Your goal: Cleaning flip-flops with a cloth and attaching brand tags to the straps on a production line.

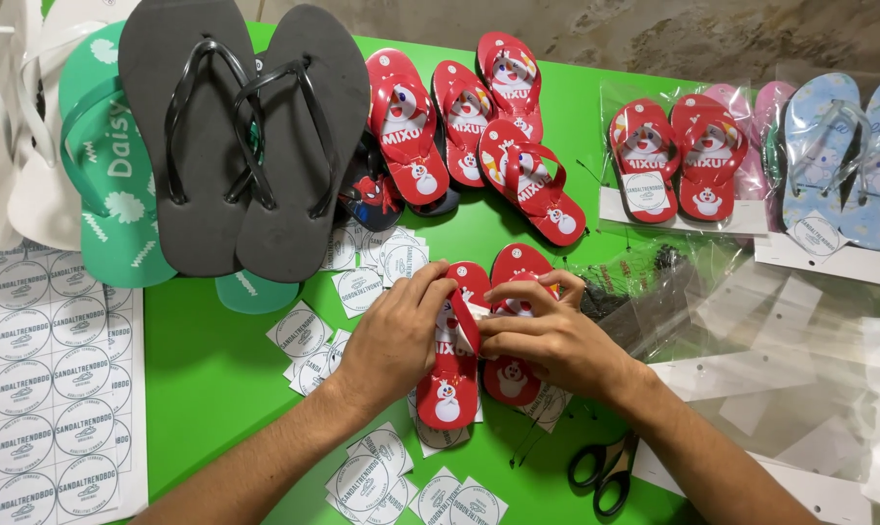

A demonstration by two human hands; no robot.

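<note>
Holding: left hand (pixel 393 340) and right hand (pixel 547 335), both pinched together on red child sandals (pixel 451 389)
Surface: green tabletop (pixel 216 369)
Nearby: round stickers (pixel 304 335), black scissors (pixel 605 472)

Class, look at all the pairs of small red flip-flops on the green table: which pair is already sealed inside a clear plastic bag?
The red pair at the right, beside the pastel sandals. A clear bag and a round sticker cover it; the other red pairs lie bare.
</note>
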